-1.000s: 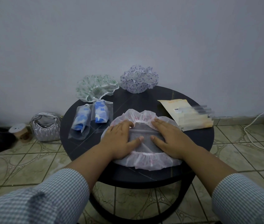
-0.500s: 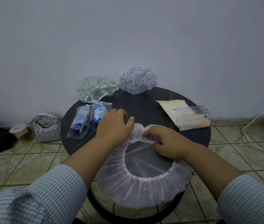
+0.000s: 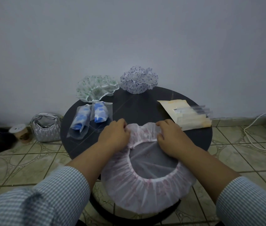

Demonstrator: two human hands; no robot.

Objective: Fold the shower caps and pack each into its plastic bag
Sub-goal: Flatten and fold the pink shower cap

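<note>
Pink shower cap (image 3: 147,185): hanging over the bench (image 3: 138,108) near edge; left hand (image 3: 114,136) and right hand (image 3: 171,137) both pinching its far rim; folding apparently beginning; next move likely calling for halving it flat.

Dim, bluish light; edges bend, stacked bags perhaps motion-blurred.

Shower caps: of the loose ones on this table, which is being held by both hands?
The pink-frilled shower cap at the table's near edge; the left hand and right hand grip its rim. The green-print cap and purple-print cap lie untouched at the back.
</note>
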